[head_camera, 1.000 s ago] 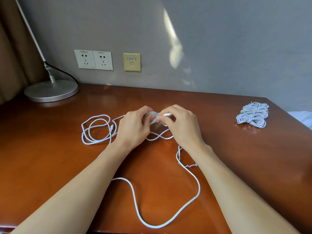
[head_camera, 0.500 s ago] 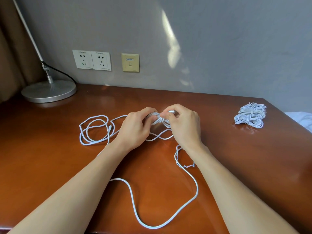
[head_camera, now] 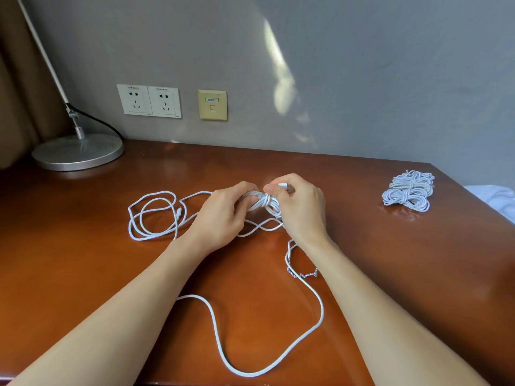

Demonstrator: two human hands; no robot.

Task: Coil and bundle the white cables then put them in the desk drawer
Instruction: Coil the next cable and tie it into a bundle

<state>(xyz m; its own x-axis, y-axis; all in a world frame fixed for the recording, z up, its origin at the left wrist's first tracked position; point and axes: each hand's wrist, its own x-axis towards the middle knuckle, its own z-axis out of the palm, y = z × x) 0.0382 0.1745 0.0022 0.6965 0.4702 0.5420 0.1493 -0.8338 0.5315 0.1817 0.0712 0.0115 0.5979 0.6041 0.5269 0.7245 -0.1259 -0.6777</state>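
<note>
A small coil of white cable (head_camera: 262, 203) is held between both hands above the middle of the brown desk (head_camera: 83, 274). My left hand (head_camera: 223, 215) grips the coil's left side. My right hand (head_camera: 299, 207) grips its right side and pinches the cable's plug end (head_camera: 285, 186) between thumb and forefinger. Another loose white cable (head_camera: 153, 215) lies in loops to the left. A long white cable (head_camera: 278, 358) with a frayed coloured end (head_camera: 302, 274) curves across the desk's front. Finished white bundles (head_camera: 408, 190) sit at the far right.
A lamp with a round metal base (head_camera: 78, 151) stands at the back left, its black cord running behind. Two white wall sockets (head_camera: 149, 101) and a yellow data socket (head_camera: 212, 105) sit above the desk's back edge. The desk's right edge drops off near white fabric (head_camera: 493, 196).
My right hand has carried the plug end up and over the coil, adding a wrap around its middle. The left hand has kept its hold in place.
</note>
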